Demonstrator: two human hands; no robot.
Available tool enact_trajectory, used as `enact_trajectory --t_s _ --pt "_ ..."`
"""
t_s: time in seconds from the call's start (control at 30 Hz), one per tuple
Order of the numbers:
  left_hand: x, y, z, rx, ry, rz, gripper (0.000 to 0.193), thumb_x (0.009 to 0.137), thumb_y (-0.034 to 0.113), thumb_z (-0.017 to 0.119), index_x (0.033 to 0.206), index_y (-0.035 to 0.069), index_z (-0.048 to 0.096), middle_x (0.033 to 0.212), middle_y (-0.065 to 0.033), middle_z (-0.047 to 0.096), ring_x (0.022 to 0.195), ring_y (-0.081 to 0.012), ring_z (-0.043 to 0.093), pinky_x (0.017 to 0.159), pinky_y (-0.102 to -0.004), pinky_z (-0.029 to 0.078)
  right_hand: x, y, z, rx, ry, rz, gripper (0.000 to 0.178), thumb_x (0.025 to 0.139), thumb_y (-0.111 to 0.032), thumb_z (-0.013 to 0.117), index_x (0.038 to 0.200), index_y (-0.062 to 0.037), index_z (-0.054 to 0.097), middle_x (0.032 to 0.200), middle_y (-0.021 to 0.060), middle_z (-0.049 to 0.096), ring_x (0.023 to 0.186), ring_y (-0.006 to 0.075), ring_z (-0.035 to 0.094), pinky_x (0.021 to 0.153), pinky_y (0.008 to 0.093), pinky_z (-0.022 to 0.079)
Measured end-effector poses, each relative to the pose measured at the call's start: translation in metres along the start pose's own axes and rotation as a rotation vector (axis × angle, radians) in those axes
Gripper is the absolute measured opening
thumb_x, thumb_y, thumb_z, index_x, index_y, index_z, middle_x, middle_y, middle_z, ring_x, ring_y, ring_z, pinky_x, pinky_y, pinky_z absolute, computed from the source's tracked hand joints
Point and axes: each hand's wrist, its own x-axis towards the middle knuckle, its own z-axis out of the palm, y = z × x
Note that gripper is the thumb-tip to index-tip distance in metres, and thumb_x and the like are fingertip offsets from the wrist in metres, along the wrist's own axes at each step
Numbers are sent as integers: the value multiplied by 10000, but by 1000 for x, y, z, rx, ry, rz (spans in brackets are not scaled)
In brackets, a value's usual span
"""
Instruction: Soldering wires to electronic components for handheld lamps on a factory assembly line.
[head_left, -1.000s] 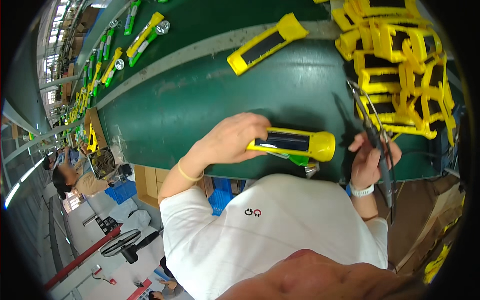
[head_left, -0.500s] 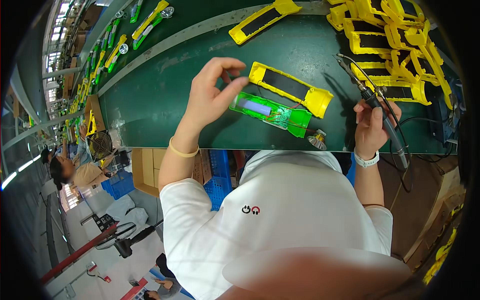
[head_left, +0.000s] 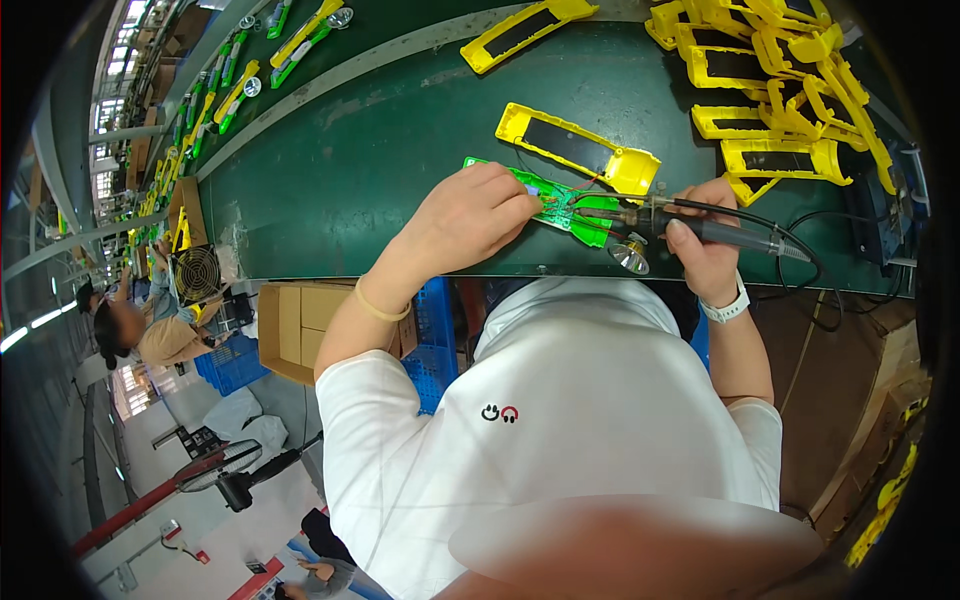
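Note:
My right hand (head_left: pixel 705 248) is closed round the black handle of a soldering iron (head_left: pixel 735 232). The iron lies nearly level, with its metal tip over the small circuit board (head_left: pixel 562 207) in a green flashlight housing (head_left: pixel 592 230). My left hand (head_left: pixel 472 218) lies over the left part of that housing and hides most of the cell in it. Its fingers are closed together beside the board; whatever they pinch is hidden. Thin red wires link the board with a yellow housing half (head_left: pixel 562 142) just behind. A round reflector lamp (head_left: pixel 630 254) sits at the housing's right end.
More yellow housing halves (head_left: pixel 785 158) are piled at the far right, and a single one (head_left: pixel 525 35) lies at the back. A blue box (head_left: pixel 870 215) with cables stands right. Green and yellow parts (head_left: pixel 310 45) line the far left. Co-workers (head_left: pixel 165 335) sit at left.
My left hand has come down and right, from open in the air to closed fingers over the green housing. The soldering iron has swung level, its tip moving left to the board.

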Motion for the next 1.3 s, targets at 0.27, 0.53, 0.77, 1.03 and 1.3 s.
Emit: enact_trajectory --t_s 0.27,0.53,0.77,1.03,1.3 --pt "-4 5 0 84 -38 104 180 705 81 619 878 85 572 749 -28 524 709 -191 540 562 -307 456 1 -1 5 -96 -67 -37 242 767 -93 661 880 -34 455 748 17 509 635 61 426 571 215 369" --pt "-3 2 10 -61 37 -4 178 679 60 710 827 80 613 741 -41 544 665 -200 563 526 -294 459 3 -1 7 -122 -71 -18 224 764 -88 668 864 -28 477 759 20 516 631 64 442 564 219 379" --pt "-3 1 12 -102 55 -55 154 693 72 711 818 92 624 750 -32 556 676 -188 573 527 -290 461 3 1 0 -41 -41 13 253 777 -94 652 883 -39 429 791 36 516 696 76 433 625 230 380" --pt "-1 1 10 -68 37 -54 149 688 84 717 810 95 633 744 -30 552 664 -182 568 513 -287 456 3 -1 1 -73 -86 -5 245 778 -95 651 886 -37 439 770 23 517 657 57 423 586 209 366" --pt "1 1 10 -61 27 -47 152 685 82 717 812 95 634 740 -29 545 661 -180 564 509 -285 456 1 0 1 -119 -94 75 225 775 -95 657 874 -32 465 757 16 512 635 44 416 558 200 354"
